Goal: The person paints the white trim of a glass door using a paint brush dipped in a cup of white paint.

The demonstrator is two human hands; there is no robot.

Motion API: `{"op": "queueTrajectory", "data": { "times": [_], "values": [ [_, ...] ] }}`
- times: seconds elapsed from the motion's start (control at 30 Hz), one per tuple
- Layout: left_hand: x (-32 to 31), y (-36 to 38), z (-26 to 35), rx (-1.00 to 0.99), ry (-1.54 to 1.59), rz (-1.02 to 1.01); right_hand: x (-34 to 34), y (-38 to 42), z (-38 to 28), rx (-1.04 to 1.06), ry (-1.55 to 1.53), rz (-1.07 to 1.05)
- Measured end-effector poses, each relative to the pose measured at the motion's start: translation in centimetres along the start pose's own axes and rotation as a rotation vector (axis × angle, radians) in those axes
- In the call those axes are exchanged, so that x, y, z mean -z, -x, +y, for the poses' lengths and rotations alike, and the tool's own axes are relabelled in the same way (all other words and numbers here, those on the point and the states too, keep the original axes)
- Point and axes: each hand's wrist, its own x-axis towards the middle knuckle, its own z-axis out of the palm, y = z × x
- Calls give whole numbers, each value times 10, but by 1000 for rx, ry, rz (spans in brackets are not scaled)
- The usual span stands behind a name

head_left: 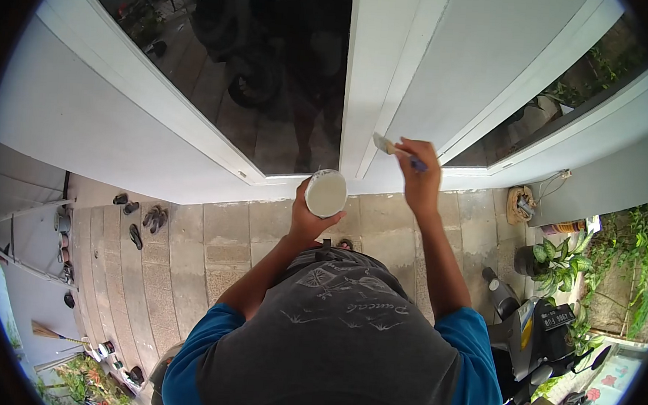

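My left hand (310, 215) is wrapped round a round white cup (327, 194) of pale, creamy liquid, held near the bottom of the white window frame (303, 177). Up and to the right, my right hand (419, 167) grips a paintbrush (392, 147) by its handle, fingers closed. The brush points left, its whitish bristles at or very near the white trim (390, 95) between two dark glass panes; whether they touch it cannot be made out. Part of the handle shows purple below my fingers.
Stone paving (225, 248) lies below. Sandals (156, 218) and a broom (49, 332) are at the left. On the right are a bag (520, 205) against the wall, a potted plant (558, 260) and a parked motorbike (534, 338).
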Motion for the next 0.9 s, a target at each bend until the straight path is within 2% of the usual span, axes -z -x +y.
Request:
{"op": "queueTrajectory", "data": {
  "times": [0.17, 0.23, 0.4, 0.47, 0.53, 0.67, 0.87, 0.9],
  "values": [
    [-10, -15, 25, 42, -3, -125, 44, -19, -74, -120, -201, 16],
    [-16, -24, 40, -36, -37, -138, 58, -18, -97, -162, -412, -21],
    [-29, -40, 56, -99, 25, -197, 75, -13, -129, -100, -367, -91],
    [-33, -44, 68, -100, 50, -214, 78, -12, -136, -21, -126, -182],
    [-37, -47, 80, -88, 102, -235, 74, -10, -140, -36, -101, -185],
    [-44, -51, 83, -195, 68, -242, 60, -10, -136, -17, 45, -234],
    [-50, -50, 91, -196, 137, -227, 44, -8, -116, 220, 360, -488],
    [-50, -51, 93, -194, 136, -223, 42, -7, -110, 254, 379, -479]
  ]
}}
